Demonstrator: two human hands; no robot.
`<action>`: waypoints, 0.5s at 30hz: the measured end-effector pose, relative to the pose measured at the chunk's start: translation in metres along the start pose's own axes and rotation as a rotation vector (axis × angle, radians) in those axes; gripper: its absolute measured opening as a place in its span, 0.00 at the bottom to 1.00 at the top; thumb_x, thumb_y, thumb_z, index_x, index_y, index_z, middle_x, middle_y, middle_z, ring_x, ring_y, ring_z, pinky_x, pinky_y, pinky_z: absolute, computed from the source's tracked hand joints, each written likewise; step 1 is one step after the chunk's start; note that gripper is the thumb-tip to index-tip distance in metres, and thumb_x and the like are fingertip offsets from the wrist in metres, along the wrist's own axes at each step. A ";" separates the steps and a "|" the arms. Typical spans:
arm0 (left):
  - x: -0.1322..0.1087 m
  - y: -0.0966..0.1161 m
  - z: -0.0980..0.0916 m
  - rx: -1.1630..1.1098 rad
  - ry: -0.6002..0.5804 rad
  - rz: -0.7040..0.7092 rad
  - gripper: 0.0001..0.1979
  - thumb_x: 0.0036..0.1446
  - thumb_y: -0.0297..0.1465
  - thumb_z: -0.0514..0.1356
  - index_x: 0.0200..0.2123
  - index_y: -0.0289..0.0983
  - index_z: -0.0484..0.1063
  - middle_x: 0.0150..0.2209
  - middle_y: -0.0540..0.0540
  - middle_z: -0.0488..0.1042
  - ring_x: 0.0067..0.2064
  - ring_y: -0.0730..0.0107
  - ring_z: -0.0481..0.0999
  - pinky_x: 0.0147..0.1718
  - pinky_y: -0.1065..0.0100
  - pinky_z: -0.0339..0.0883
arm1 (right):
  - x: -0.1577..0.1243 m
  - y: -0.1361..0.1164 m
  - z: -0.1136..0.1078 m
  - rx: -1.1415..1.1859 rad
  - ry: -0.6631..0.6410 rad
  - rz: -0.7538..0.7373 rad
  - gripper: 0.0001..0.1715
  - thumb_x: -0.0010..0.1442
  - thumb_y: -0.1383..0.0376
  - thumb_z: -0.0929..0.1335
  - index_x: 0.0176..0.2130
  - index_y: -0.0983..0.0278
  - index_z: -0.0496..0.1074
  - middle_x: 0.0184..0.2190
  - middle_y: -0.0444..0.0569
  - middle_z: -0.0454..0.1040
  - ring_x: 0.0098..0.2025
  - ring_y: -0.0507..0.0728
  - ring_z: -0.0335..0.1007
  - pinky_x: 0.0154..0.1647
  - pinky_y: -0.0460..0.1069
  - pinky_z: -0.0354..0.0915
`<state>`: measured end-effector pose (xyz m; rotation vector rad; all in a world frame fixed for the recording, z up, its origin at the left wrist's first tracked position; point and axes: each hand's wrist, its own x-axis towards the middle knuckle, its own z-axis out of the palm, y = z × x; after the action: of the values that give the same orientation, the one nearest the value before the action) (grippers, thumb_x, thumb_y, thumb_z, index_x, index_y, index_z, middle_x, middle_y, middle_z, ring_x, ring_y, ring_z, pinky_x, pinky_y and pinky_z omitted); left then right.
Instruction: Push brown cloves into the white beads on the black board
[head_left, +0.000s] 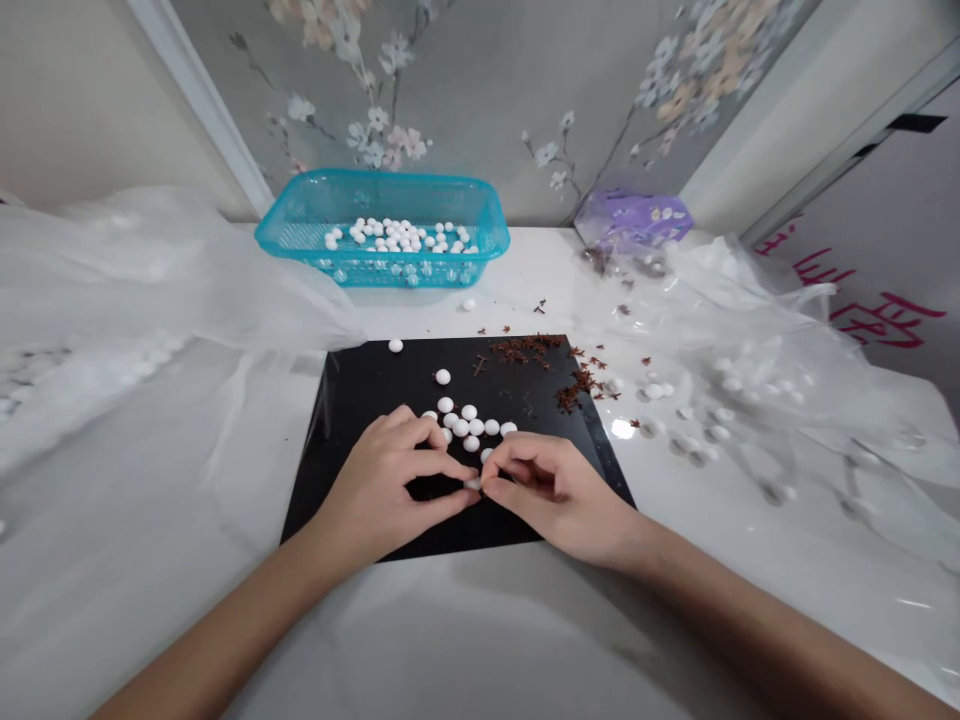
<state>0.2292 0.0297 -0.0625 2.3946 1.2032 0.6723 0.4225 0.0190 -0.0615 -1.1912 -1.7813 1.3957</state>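
Left hand (pixel 379 485) and right hand (pixel 559 490) meet low over a black plastic mat (pixel 360 395); a small white pellet (pixel 472 484) sits at the fingertips where the hands meet, mostly hidden, only a sliver showing; it lies on the midline between them, the left hand reaching in from the left, the right from the right, neither clearly nearer; its long axis cannot be told. Both hands are closed in a pinch, thumb and forefinger of each pressing in on the pellet; the other fingers curl loosely above the mat. Just ahead of the left fingers lies a loose cluster of white pellets (pixel 469 425), smooth and domed; brown dried shreds (pixel 525 350), rough and twiggy, scatter along the mat's far edge. Beyond, a turquoise mesh basket (pixel 300 215) holds a heap of the same pellets; crumpled clear plastic sheeting (pixel 757 300) spreads to the right, more pellets lying about it; a purple packet (pixel 634 220) stands against the patterned wall.
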 end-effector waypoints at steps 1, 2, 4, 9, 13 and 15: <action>0.000 0.000 0.000 0.001 -0.007 -0.002 0.03 0.49 0.33 0.63 0.29 0.44 0.78 0.25 0.50 0.67 0.30 0.71 0.62 0.29 0.68 0.56 | 0.000 0.001 0.002 -0.029 0.010 -0.022 0.07 0.55 0.67 0.65 0.26 0.65 0.68 0.19 0.39 0.53 0.21 0.47 0.47 0.19 0.43 0.49; 0.000 0.000 0.000 0.001 -0.013 -0.003 0.03 0.49 0.33 0.63 0.29 0.44 0.78 0.25 0.50 0.67 0.30 0.71 0.62 0.29 0.68 0.55 | 0.000 0.002 0.003 -0.056 0.020 -0.041 0.06 0.55 0.68 0.65 0.26 0.65 0.69 0.20 0.39 0.54 0.21 0.47 0.48 0.19 0.43 0.49; 0.000 -0.001 0.001 0.000 -0.018 -0.003 0.03 0.50 0.33 0.63 0.29 0.44 0.78 0.25 0.50 0.67 0.30 0.71 0.62 0.29 0.68 0.55 | 0.000 0.003 0.005 -0.099 0.039 -0.069 0.07 0.56 0.69 0.65 0.27 0.65 0.69 0.20 0.40 0.55 0.22 0.47 0.50 0.20 0.43 0.51; -0.001 -0.003 0.001 -0.061 -0.036 -0.057 0.03 0.49 0.34 0.63 0.28 0.44 0.77 0.25 0.51 0.66 0.30 0.71 0.62 0.30 0.68 0.55 | 0.000 0.004 0.008 -0.137 0.091 -0.109 0.06 0.56 0.69 0.65 0.28 0.65 0.70 0.20 0.39 0.54 0.22 0.47 0.51 0.21 0.43 0.51; -0.002 -0.002 0.005 -0.113 -0.053 -0.129 0.03 0.48 0.34 0.64 0.27 0.42 0.77 0.24 0.51 0.66 0.30 0.71 0.62 0.30 0.68 0.56 | 0.001 0.005 0.010 -0.119 0.105 -0.043 0.06 0.55 0.69 0.65 0.27 0.65 0.70 0.19 0.39 0.52 0.21 0.47 0.49 0.20 0.43 0.50; -0.001 -0.002 0.007 -0.117 -0.062 -0.153 0.05 0.49 0.36 0.64 0.27 0.42 0.77 0.23 0.51 0.65 0.29 0.71 0.62 0.30 0.68 0.56 | 0.001 0.006 0.010 -0.093 0.116 -0.002 0.06 0.55 0.68 0.66 0.27 0.65 0.71 0.19 0.38 0.50 0.21 0.47 0.48 0.20 0.43 0.49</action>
<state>0.2312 0.0288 -0.0698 2.1859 1.2701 0.5991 0.4149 0.0160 -0.0698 -1.2914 -1.7820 1.2281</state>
